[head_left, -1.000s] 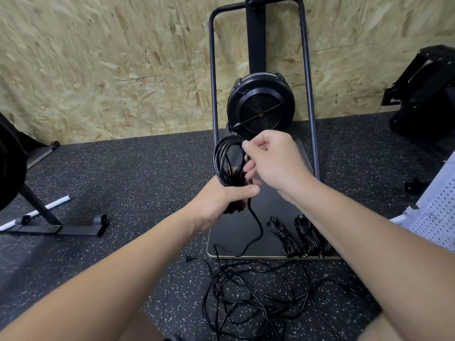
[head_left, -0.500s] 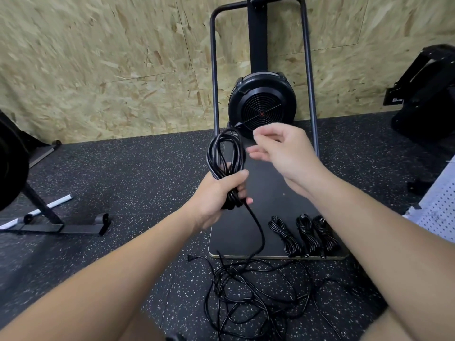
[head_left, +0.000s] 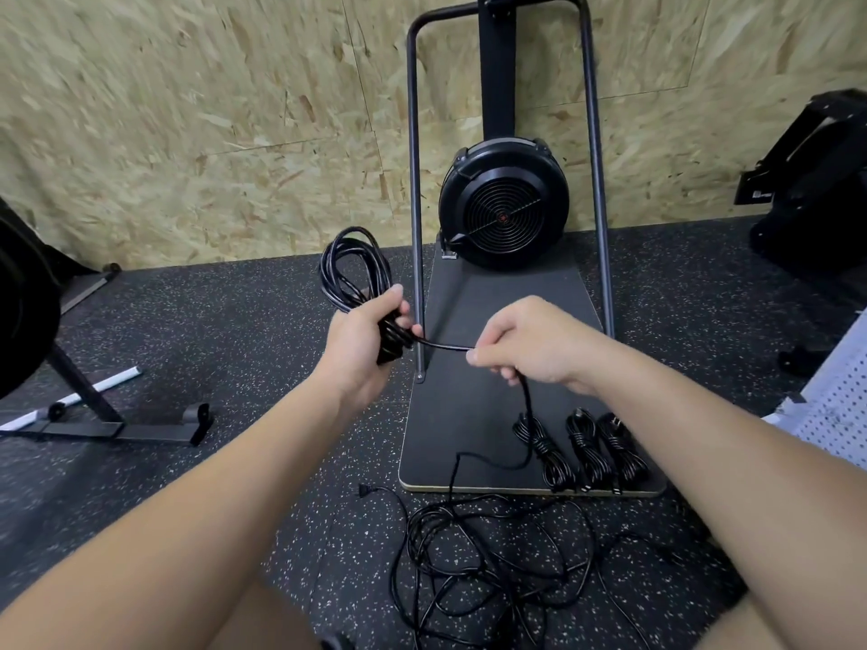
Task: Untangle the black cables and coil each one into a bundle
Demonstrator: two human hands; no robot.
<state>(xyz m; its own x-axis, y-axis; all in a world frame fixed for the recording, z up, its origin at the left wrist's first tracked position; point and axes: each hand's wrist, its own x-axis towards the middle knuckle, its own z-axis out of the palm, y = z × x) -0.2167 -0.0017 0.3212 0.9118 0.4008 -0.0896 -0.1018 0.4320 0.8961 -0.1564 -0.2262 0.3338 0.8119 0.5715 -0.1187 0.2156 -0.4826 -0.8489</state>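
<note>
Your left hand (head_left: pixel 361 342) grips a coil (head_left: pixel 355 269) of black cable at its lower end, fingers (head_left: pixel 391 300) curled round the gathered strands, with the loops standing up above your fist. Your right hand (head_left: pixel 530 344) pinches the free cable (head_left: pixel 445 345) that runs level from the coil to your fingertips; the rest of the fingers are curled over it. Below your right hand the cable drops to the platform (head_left: pixel 464 415), bends leftward and runs off its near edge into the tangle (head_left: pixel 488 560) on the floor (head_left: pixel 234 344), below both hands. Three finished bundles (head_left: pixel 584 450) lie side by side on the platform, just under your right wrist. Beyond your hands, a fan (head_left: pixel 504 204) stands at the platform's far end.
</note>
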